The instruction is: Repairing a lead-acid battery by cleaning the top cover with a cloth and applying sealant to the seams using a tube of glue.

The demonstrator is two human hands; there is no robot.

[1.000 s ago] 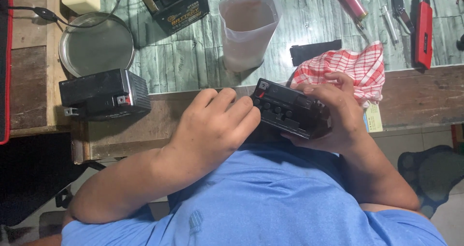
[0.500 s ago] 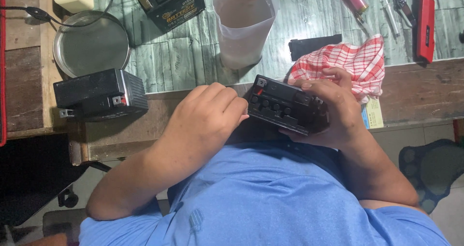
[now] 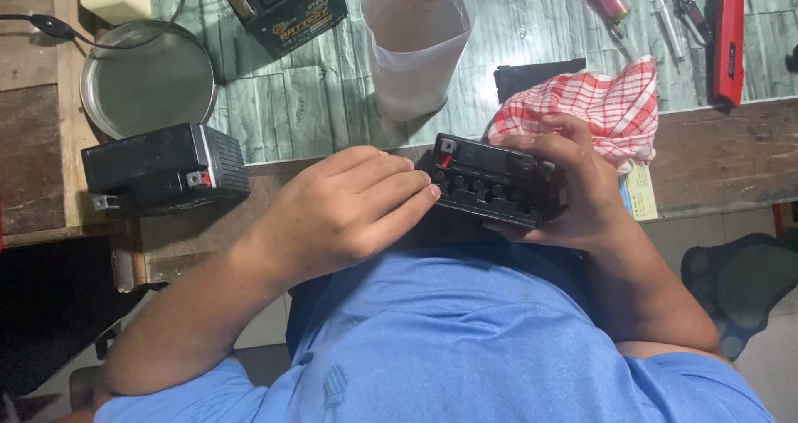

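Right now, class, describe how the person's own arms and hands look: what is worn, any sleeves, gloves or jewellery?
Both hands are bare: the left hand and right hand show no gloves, and no rings or watch can be seen. The forearms are uncovered. Short sleeves of a plain blue shirt cover the upper arms; the shirt carries a small stitched mark on the chest.

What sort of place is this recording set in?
Probably a small battery repair bench or workshop. Both hands hold a small black battery over a worn wooden bench edge, a second black battery sits on the bench, and a red-handled tool lies on top.
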